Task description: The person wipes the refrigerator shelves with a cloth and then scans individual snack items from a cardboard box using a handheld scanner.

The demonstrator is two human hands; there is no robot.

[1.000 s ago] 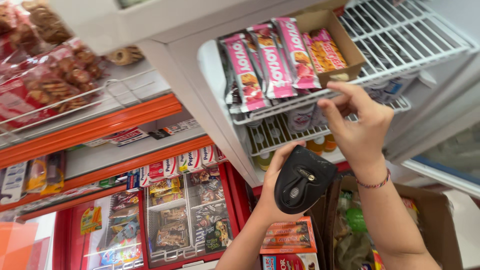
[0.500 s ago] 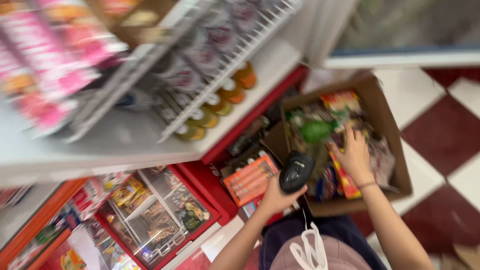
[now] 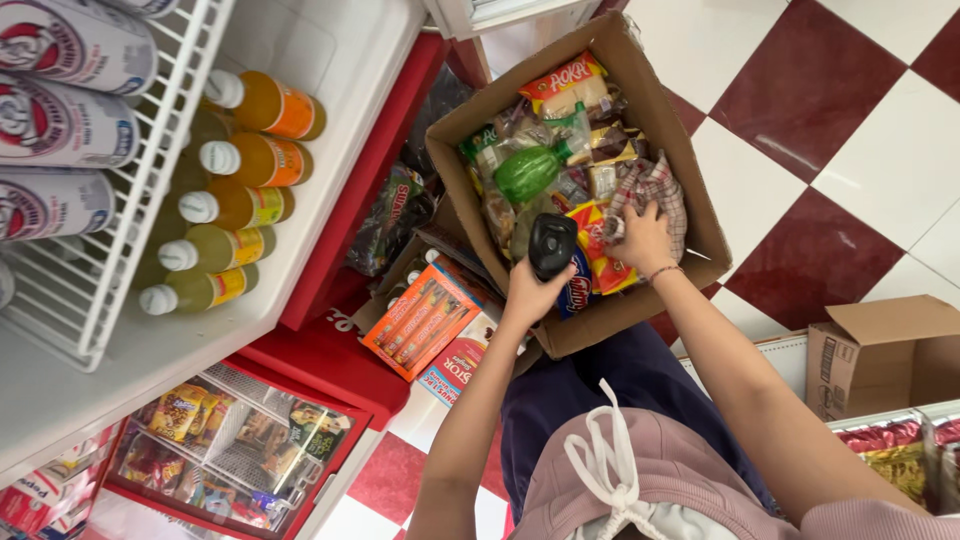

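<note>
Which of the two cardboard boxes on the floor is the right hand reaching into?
The big open box full of snack packets, at the person's knees. The right hand rests on its contents; the smaller box at the right edge lies untouched.

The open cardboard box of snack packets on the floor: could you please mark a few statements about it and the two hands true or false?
1. The left hand holds a black handheld device. True.
2. The right hand is up at the white wire shelf. False: it reaches into the open cardboard box among the packets.
3. A green plastic bottle lies in the box. True.
4. The box is empty. False: it is full of packets.
</note>
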